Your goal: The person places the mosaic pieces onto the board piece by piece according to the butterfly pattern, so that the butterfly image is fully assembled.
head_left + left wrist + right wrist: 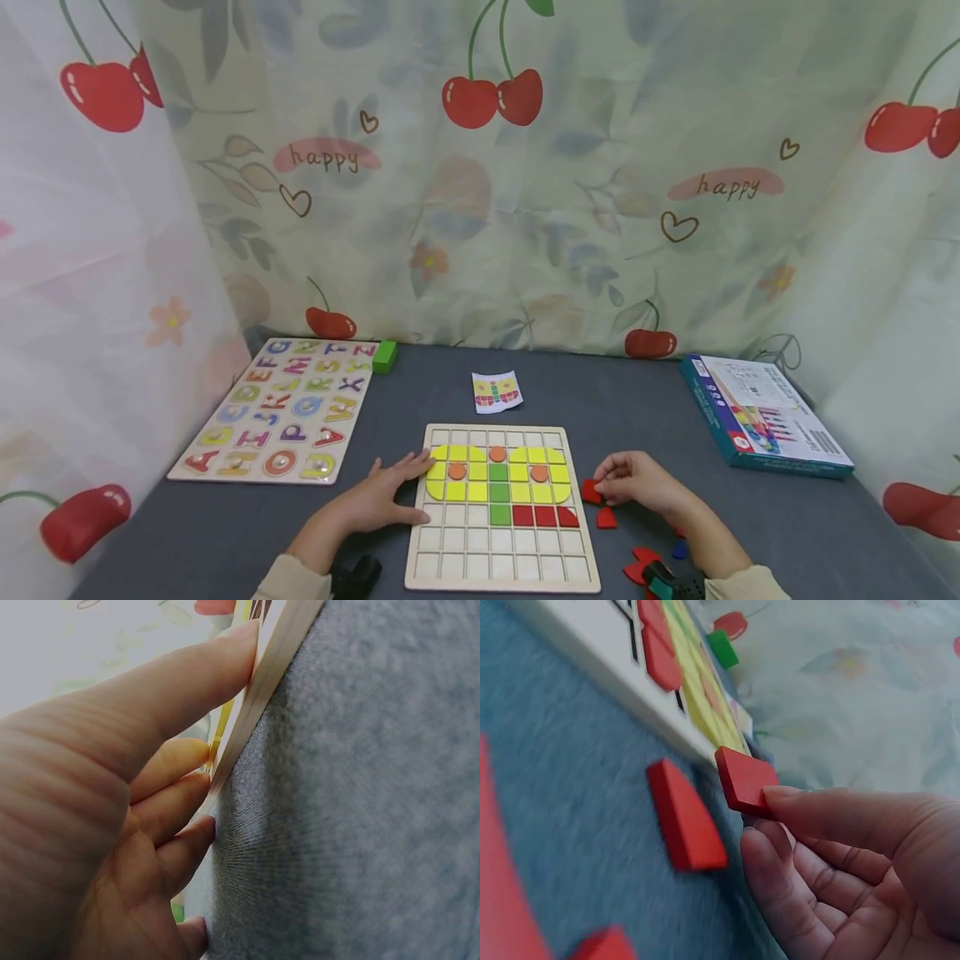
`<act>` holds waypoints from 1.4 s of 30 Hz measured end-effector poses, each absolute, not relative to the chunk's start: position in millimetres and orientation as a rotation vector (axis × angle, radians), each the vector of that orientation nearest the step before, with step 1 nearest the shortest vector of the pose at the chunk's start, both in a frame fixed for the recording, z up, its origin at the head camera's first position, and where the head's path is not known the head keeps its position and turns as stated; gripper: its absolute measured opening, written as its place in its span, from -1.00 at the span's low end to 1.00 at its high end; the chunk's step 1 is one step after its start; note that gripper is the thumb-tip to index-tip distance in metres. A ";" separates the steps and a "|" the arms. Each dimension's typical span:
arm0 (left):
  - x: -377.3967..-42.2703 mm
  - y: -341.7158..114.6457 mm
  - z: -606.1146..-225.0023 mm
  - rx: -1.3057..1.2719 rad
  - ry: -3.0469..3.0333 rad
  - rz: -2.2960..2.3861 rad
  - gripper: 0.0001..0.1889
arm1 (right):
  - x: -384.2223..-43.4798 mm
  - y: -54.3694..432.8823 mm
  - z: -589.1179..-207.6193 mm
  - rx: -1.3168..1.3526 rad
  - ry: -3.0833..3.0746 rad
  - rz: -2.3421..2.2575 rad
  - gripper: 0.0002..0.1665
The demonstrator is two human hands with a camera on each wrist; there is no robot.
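Observation:
A wooden grid board [457, 542] lies on the table, with yellow tiles in its upper rows, orange rounds among them and a green column in the middle. Red tiles [545, 517] fill part of one row to the right of the lowest green tile. At the board's left edge rests my left hand [381, 498], thumb and fingertips touching the rim with fingers extended. To the right of the board, my right hand [641, 482] pinches a red square tile [742, 780] between thumb and fingers. A red tile with a curved side [684, 817] lies just below it.
Several more red pieces [643, 554] and a blue one [680, 550] lie near my right wrist. Behind the board is a small pattern card [497, 392]. An alphabet board [255, 437] with a green block [384, 357] stands left; a flat box [772, 417] lies right.

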State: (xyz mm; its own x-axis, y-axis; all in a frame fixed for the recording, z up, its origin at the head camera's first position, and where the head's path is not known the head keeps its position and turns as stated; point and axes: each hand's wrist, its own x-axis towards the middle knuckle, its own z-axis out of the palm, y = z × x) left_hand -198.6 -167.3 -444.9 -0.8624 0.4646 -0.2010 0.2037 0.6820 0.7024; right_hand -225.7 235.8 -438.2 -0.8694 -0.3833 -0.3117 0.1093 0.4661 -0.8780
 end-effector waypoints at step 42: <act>-199.7 -167.2 -447.2 0.505 2.535 0.978 -0.15 | -214.1 89.1 -440.9 -0.476 2.194 -1.386 -0.89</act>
